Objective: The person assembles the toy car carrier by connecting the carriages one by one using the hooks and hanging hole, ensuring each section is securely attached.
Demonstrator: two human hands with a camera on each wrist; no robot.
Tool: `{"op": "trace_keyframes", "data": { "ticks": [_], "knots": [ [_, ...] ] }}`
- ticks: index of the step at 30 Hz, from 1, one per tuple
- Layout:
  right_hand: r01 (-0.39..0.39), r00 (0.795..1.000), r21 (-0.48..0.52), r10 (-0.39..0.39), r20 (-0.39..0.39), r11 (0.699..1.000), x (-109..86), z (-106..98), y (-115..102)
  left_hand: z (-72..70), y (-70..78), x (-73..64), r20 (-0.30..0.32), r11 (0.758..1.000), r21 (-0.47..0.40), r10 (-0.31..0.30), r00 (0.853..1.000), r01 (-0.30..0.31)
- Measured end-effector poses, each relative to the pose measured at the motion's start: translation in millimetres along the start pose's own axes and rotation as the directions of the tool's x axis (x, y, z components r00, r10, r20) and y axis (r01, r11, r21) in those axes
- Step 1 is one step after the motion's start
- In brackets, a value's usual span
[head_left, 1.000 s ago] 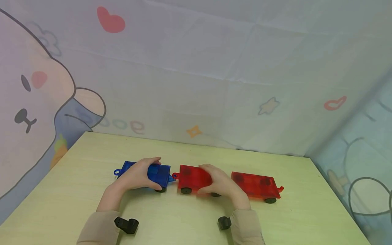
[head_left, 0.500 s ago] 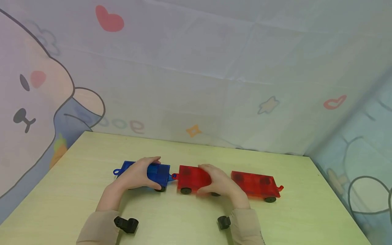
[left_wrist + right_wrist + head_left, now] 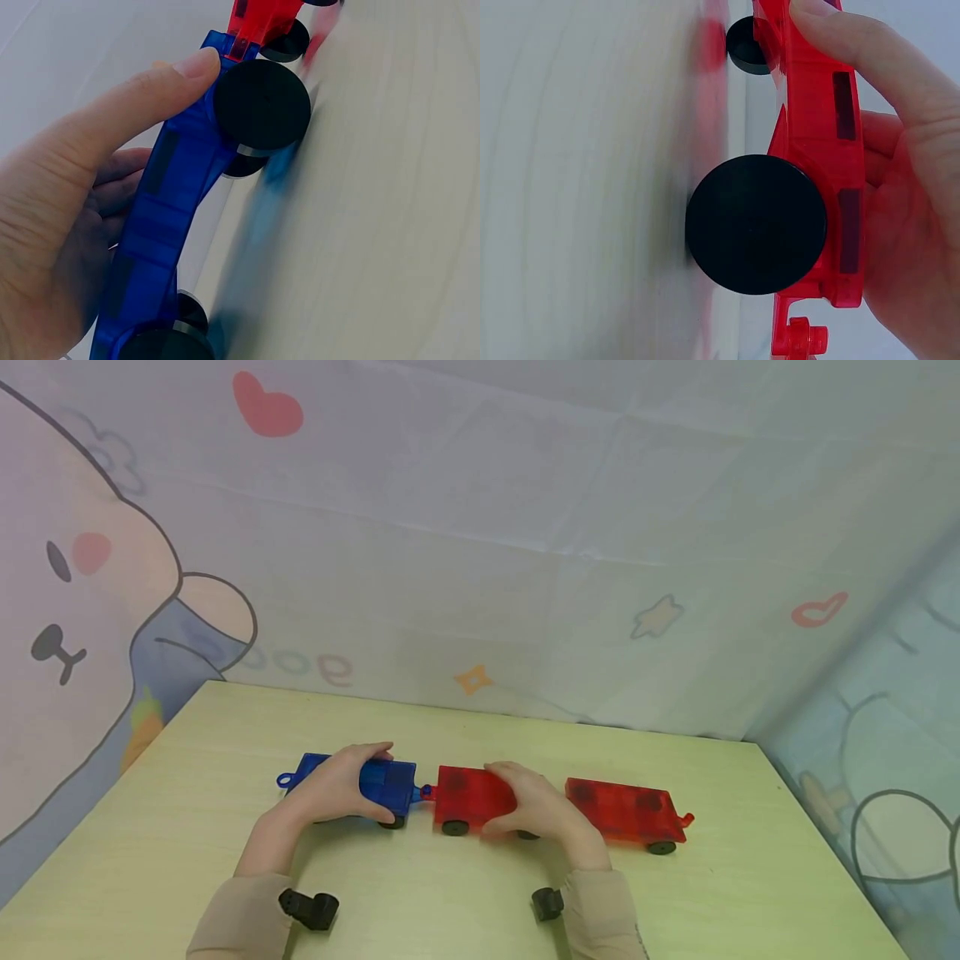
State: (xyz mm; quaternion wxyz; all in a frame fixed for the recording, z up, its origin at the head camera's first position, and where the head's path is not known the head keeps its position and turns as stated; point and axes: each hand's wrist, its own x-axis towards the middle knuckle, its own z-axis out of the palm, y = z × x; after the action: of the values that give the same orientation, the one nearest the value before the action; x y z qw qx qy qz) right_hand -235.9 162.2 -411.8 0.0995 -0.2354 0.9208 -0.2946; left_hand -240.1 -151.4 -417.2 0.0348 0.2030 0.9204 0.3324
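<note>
On the table [image 3: 450,893] a blue toy wagon [image 3: 390,782] with black wheels stands end to end with a red toy wagon [image 3: 461,793]. My left hand [image 3: 341,785] grips the blue wagon from above, thumb on its near side. My right hand [image 3: 532,802] holds the red wagon the same way. Between them the blue and red coupling ends [image 3: 427,792] overlap. In the left wrist view the red coupling [image 3: 244,45] meets the blue end beside my thumb. A red hook [image 3: 808,339] sticks out from the red wagon's other end in the right wrist view.
A second red wagon [image 3: 626,812] stands to the right, its hook pointing right, partly behind my right hand. A blue ring [image 3: 285,780] projects from the blue wagon's left end. A printed cloth [image 3: 487,527] hangs behind the table.
At the joint, the red ring that showed on top has dropped, and the blue and red ends now sit in line. Both hands keep their hold and have hardly moved.
</note>
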Motion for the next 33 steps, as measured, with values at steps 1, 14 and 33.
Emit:
{"op": "trace_keyframes", "data": {
  "ticks": [1,14,33],
  "knots": [
    [0.000,1.000,-0.001,0.000,0.000,1.000,-0.1,0.1,0.0,0.0,0.1,-0.1,0.001,1.000,0.000,0.000,1.000,0.000],
    [0.005,1.000,0.010,-0.005,0.005,1.000,0.6,0.7,2.4,-1.1,1.3,-0.8,0.006,1.000,-0.006,-0.006,1.000,0.006],
    [0.025,1.000,0.000,-0.025,0.015,1.000,0.2,0.6,2.0,-1.4,2.5,-0.6,0.007,1.000,0.016,0.008,1.000,-0.008]
  ]
}}
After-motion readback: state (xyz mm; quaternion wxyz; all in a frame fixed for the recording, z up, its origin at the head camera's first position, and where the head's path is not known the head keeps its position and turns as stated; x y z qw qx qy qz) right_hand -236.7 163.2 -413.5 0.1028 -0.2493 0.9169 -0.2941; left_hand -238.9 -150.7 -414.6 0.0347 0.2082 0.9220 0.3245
